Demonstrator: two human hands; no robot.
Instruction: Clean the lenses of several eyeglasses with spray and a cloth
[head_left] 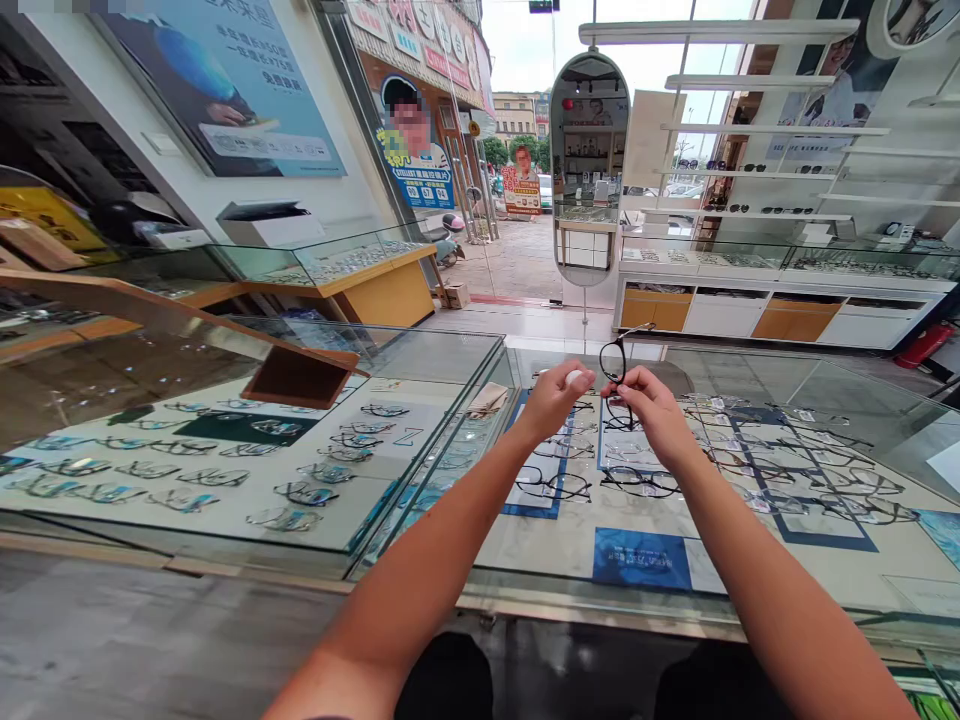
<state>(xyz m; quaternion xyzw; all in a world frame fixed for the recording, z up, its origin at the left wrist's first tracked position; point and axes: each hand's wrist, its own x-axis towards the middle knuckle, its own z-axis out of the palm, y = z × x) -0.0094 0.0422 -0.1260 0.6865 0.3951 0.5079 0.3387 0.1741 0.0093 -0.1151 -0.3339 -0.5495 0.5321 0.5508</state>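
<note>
My right hand [646, 400] pinches a pair of dark-rimmed eyeglasses [613, 362] by the lower part, holding them upright above the glass counter. One lens ring and a thin temple stand out over the fingers. Close by on the left, my left hand [555, 398] is closed around a small white thing [574, 377], perhaps a wad of cloth or tissue; its kind is too small to tell. The two hands are nearly level, a short gap apart. Beneath them, rows of eyeglasses [637, 482] lie inside the glass display case [525, 590].
A second glass case [247, 545] with several frames adjoins on the left. A wooden-framed tabletop mirror [300, 375] leans over it. On the case floor lies a blue card [641, 558]. Beyond stand an oval mirror [590, 170] and wall shelves [772, 130]. A folded beige cloth [487, 400] lies between the cases.
</note>
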